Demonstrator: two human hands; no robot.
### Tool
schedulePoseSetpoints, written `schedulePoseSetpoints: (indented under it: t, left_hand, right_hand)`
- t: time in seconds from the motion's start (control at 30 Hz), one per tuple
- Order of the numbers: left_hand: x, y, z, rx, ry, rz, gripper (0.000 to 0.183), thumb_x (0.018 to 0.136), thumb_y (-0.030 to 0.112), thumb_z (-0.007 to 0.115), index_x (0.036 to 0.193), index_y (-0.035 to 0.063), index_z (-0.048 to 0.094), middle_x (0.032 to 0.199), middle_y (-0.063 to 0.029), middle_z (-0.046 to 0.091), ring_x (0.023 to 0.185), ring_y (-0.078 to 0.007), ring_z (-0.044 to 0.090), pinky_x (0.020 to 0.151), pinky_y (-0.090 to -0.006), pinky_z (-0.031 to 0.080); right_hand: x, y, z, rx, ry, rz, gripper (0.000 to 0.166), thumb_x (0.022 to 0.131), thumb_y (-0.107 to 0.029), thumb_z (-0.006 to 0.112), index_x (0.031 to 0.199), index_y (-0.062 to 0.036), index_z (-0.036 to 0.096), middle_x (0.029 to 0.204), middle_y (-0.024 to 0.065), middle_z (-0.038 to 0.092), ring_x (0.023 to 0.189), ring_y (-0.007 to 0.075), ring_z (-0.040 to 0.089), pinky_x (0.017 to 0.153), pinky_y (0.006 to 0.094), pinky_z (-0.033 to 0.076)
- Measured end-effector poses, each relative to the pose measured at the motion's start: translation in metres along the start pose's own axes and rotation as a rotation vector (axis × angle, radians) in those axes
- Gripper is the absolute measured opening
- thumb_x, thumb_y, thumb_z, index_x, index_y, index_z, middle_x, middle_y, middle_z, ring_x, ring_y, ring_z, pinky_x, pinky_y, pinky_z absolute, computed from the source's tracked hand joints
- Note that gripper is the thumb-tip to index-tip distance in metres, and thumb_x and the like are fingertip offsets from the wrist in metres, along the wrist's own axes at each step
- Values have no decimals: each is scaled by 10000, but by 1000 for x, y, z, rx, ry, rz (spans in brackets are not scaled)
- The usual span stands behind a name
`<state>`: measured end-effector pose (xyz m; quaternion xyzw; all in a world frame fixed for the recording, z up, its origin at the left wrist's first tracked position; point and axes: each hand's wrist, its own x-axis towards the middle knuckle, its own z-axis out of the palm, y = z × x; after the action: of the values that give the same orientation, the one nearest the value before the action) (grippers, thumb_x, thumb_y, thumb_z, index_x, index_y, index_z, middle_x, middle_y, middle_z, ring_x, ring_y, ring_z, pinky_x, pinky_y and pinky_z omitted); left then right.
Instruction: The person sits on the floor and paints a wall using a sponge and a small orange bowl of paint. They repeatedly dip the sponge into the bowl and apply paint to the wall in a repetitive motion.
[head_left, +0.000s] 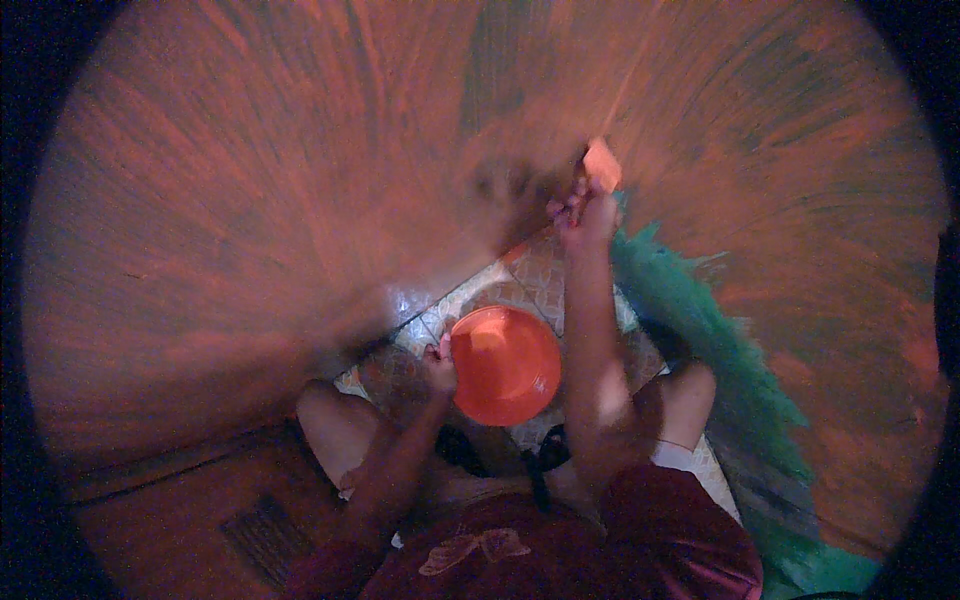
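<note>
My left hand grips the rim of a round orange-red plastic bowl. The bowl is held above the floor between my knees, and what is inside it cannot be made out clearly. My right arm reaches forward, and my right hand holds a small flat orange piece, too blurred to tell whether it is a sponge or a pad. That hand is close to the wall where orange paint meets a green patch; whether the piece touches the wall is unclear.
Streaky orange-brown walls meet around a corner. A ragged green band runs low along the right wall. Patterned floor tiles lie below. A dark slatted patch is at lower left. My bent knees flank the bowl.
</note>
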<state>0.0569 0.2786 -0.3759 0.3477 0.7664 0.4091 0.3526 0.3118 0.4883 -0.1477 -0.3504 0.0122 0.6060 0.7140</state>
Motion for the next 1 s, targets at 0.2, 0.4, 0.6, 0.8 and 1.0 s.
schedulePoseSetpoints:
  t: [0.2, 0.4, 0.6, 0.8, 1.0]
  left_hand:
    - [-5, 17, -1, 72, 0, 36, 509, 901, 456, 567, 698, -4, 489, 584, -127, 485, 554, -220, 451, 551, -401, 393]
    - [-22, 50, 7, -14, 4, 76, 471, 910, 414, 581, 683, 17, 465, 580, -83, 452, 574, -175, 428, 573, -364, 399]
    - [-21, 66, -19, 136, -16, -43, 474, 901, 407, 598, 670, 20, 451, 577, -76, 446, 569, -174, 414, 566, -362, 396]
    - [-24, 69, -10, 157, -38, 5, 492, 888, 415, 613, 667, 5, 454, 583, -89, 465, 558, -177, 414, 533, -379, 392]
    - [-30, 76, -10, 16, 68, 63, 480, 894, 407, 607, 682, 2, 463, 588, -93, 460, 578, -172, 419, 559, -369, 406]
  right_hand:
    - [64, 36, -85, -9, 41, 119, 154, 913, -246, 458, 957, -167, 583, 560, -57, 478, 445, 99, 392, 500, 293, 313]
    - [122, -8, -129, 214, 14, 315, 156, 924, -237, 465, 973, -143, 580, 526, -66, 436, 411, 72, 358, 463, 262, 292]
    - [38, -42, -83, 159, -495, 464, 156, 929, -197, 458, 1000, -119, 573, 559, -51, 448, 440, 63, 379, 478, 253, 304]
    - [81, 16, -134, -230, 58, 157, 164, 913, -173, 451, 1028, -128, 559, 717, 1, 596, 488, 85, 430, 472, 241, 305]
    - [61, 24, -129, -113, -15, 105, 96, 906, -188, 465, 869, -162, 549, 647, -24, 537, 457, 106, 410, 446, 276, 325]
